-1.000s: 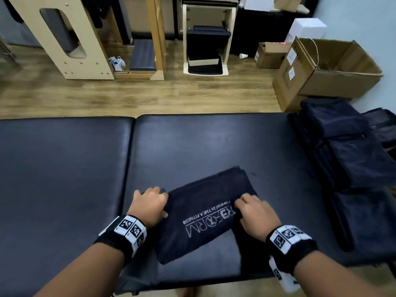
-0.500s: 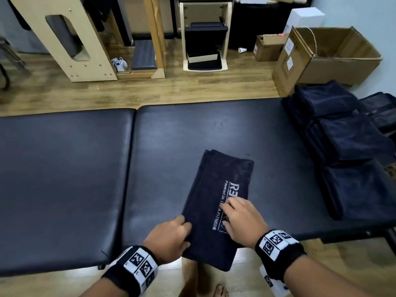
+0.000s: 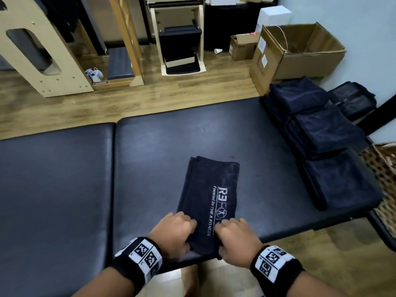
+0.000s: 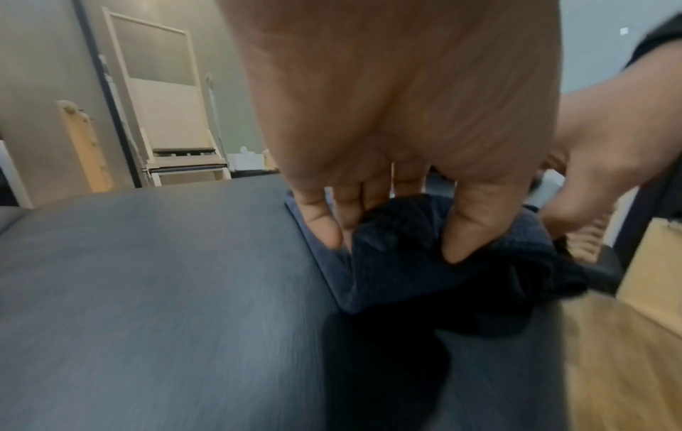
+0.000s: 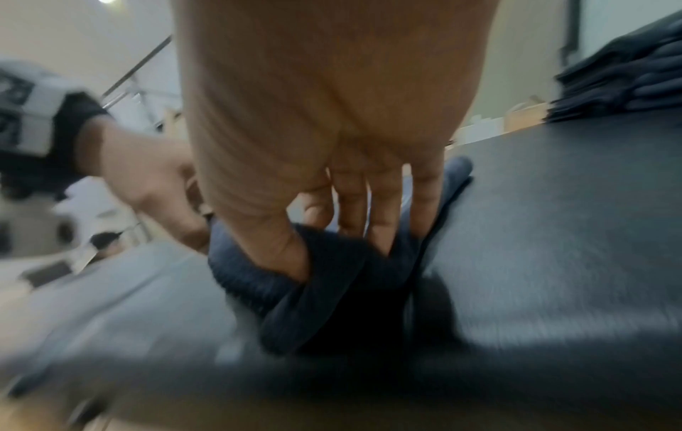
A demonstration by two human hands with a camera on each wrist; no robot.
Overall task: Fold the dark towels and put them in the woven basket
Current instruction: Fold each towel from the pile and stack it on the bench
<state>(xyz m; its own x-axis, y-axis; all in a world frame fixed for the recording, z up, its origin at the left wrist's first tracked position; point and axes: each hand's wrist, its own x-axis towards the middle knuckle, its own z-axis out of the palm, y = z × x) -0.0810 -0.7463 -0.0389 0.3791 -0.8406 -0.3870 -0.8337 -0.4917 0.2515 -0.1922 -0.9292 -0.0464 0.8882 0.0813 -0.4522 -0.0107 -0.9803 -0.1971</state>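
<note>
A dark towel (image 3: 206,196) with white lettering lies folded into a long strip on the black padded table (image 3: 150,157), its near end at the table's front edge. My left hand (image 3: 174,233) grips the near left corner, thumb and fingers pinching the cloth (image 4: 402,262). My right hand (image 3: 234,236) grips the near right corner in the same way (image 5: 324,271). The woven basket (image 3: 383,179) shows only partly at the right edge, beside the table.
Stacks of folded dark towels (image 3: 327,146) line the right end of the table. Cardboard boxes (image 3: 300,50) and wooden equipment (image 3: 42,50) stand on the floor beyond. A seam (image 3: 113,168) splits the table into two pads.
The towel has been turned from slanting across the table to lying lengthwise away from me. Both hands have come together at its near end and taken hold of the corners.
</note>
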